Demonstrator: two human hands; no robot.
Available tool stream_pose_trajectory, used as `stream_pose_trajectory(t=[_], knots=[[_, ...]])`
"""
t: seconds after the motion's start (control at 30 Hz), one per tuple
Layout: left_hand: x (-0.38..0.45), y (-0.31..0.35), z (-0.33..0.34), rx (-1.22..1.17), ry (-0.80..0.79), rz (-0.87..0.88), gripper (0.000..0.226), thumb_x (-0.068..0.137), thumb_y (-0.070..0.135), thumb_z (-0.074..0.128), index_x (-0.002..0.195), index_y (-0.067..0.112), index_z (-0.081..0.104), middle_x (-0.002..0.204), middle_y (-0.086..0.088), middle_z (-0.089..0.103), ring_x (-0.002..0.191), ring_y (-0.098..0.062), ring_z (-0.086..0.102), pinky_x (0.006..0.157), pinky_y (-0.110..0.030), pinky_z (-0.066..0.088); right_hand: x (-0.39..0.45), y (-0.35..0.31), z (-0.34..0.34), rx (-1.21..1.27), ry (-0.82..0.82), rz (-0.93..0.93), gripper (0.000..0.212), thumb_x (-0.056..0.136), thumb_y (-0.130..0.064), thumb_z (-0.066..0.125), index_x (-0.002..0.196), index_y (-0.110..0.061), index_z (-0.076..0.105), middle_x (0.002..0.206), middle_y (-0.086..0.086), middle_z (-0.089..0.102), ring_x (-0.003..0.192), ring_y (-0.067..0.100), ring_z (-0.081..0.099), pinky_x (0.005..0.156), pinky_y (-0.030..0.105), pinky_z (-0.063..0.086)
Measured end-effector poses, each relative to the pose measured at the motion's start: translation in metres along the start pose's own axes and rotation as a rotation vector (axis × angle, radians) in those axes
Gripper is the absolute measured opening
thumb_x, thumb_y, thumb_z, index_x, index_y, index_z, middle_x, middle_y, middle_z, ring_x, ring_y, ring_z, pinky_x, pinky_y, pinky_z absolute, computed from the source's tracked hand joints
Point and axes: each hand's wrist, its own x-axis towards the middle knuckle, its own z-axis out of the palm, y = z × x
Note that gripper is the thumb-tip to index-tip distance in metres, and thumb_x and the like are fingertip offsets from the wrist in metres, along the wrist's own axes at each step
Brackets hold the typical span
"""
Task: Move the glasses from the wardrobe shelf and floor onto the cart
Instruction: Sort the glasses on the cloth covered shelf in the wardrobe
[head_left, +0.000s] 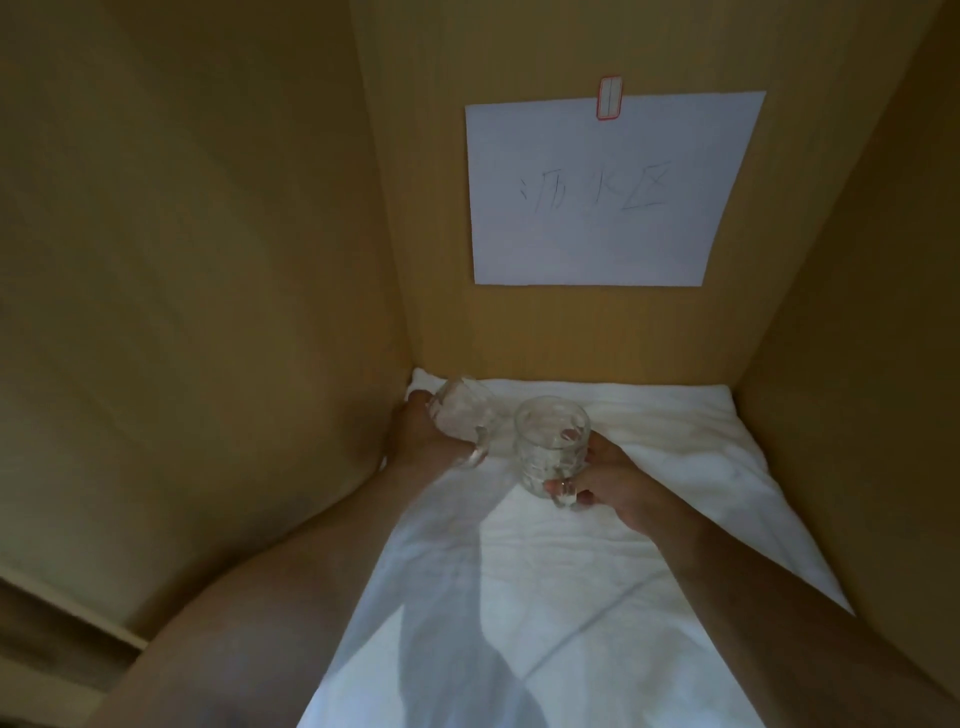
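Partly hidden: left hand (423, 434), most of it behind the tilted glass mug (462, 415) and against the left wardrobe wall (208, 260), so finger placement hard to make out. Cart and floor out of frame. Faint handwriting on the paper sheet (597, 192) taped to the back panel, not legible. Left grip closed around the tilted glass mug, mouth turned toward the left wall, handle pointing down toward the camera, mug in the back left corner over the white cloth (519, 571); contact with the cloth not determinable. Right hand (608, 486) clenched on the upright glass mug (551, 447), fingers hooked through the handle at its near side, a fingertip visible through the glass wall near the rim. Upright mug just right of the tilted one, the two close together or touching. Both mugs apparently empty. White cloth spread over the whole wardrobe shelf, creased, with shadows of both forearms across its near half.
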Motion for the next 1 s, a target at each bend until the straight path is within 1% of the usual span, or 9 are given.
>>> stream_pose_trajectory(t=[0.17,0.33,0.5,0.6,0.7,0.77,0.83,0.9,1.0], knots=[[0.029,0.025,-0.012,0.393,-0.004,0.096,0.08,0.055,0.042,0.092,0.123,0.018,0.059,0.127,-0.012,0.056,0.116,-0.029,0.057,0.096,-0.036,0.052,0.01,0.005,-0.008,-0.042,-0.017,0.018,0.067,0.071,0.011,0.081,0.128,-0.017,0.061,0.117,0.013,0.07,0.099,0.026,0.066,0.072,0.039,0.051],[0.038,0.047,-0.012,0.861,-0.081,0.104,0.078,0.067,0.029,0.086,0.136,0.024,0.05,0.134,-0.011,0.036,0.129,-0.035,0.036,0.096,-0.057,0.047,0.016,0.004,-0.013,-0.062,-0.036,0.033,0.061,0.071,0.009,0.081,0.122,-0.02,0.066,0.11,0.011,0.073,0.098,0.024,0.068,0.089,0.051,0.057],[0.04,0.043,0.0,1.106,-0.131,0.256,0.089,0.063,0.048,0.089,0.141,0.029,0.048,0.135,-0.007,0.032,0.133,-0.03,0.03,0.095,-0.063,0.045,0.017,0.005,-0.017,0.03,-0.061,0.027,0.066,0.06,-0.008,0.093,0.119,-0.024,0.068,0.114,0.003,0.073,0.108,0.023,0.069,0.086,0.04,0.061],[0.044,0.043,0.006,1.112,-0.134,0.37,0.085,0.065,0.043,0.088,0.14,0.028,0.051,0.135,-0.005,0.034,0.132,-0.029,0.03,0.101,-0.058,0.043,0.016,0.002,-0.018,0.021,-0.058,0.029,0.081,0.043,-0.028,0.091,0.12,-0.027,0.067,0.108,-0.004,0.076,0.104,0.017,0.07,0.075,0.027,0.057],[0.049,0.052,0.012,1.074,-0.213,0.368,0.094,0.067,0.035,0.087,0.148,0.027,0.04,0.142,-0.006,0.033,0.136,-0.032,0.026,0.107,-0.057,0.039,0.016,-0.002,-0.017,0.025,-0.045,0.027,0.086,0.036,-0.037,0.086,0.12,-0.029,0.065,0.106,-0.007,0.076,0.102,0.015,0.069,0.08,0.03,0.058],[0.053,0.059,0.015,0.931,-0.206,0.326,0.088,0.072,0.029,0.079,0.148,0.022,0.035,0.141,-0.009,0.036,0.135,-0.034,0.028,0.109,-0.053,0.036,0.015,-0.005,-0.016,0.026,-0.047,0.037,0.073,0.052,-0.033,0.088,0.121,-0.029,0.065,0.105,-0.008,0.077,0.103,0.014,0.069,0.085,0.033,0.057],[0.057,0.061,0.016,0.747,-0.186,0.308,0.071,0.075,0.024,0.074,0.138,0.015,0.041,0.134,-0.01,0.042,0.13,-0.034,0.035,0.103,-0.04,0.034,0.015,-0.005,-0.016,0.027,-0.042,0.051,0.052,0.076,-0.018,0.082,0.124,-0.027,0.065,0.104,-0.008,0.077,0.1,0.012,0.069,0.088,0.034,0.057],[0.06,0.06,0.016,0.652,-0.229,0.328,0.067,0.075,0.023,0.074,0.135,0.014,0.046,0.132,-0.009,0.045,0.128,-0.032,0.038,0.097,-0.033,0.033,0.015,-0.006,-0.016,0.035,-0.032,0.069,0.047,0.082,-0.01,0.077,0.125,-0.026,0.064,0.104,-0.007,0.077,0.099,0.013,0.069,0.088,0.034,0.057],[0.061,0.054,0.014,0.622,-0.283,0.298,0.075,0.076,0.025,0.074,0.144,0.024,0.042,0.142,-0.004,0.039,0.132,-0.033,0.038,0.109,-0.044,0.038,0.014,-0.006,-0.015,0.039,-0.025,0.069,0.05,0.079,-0.012,0.082,0.124,-0.026,0.065,0.105,-0.005,0.077,0.098,0.013,0.069,0.082,0.031,0.058]])
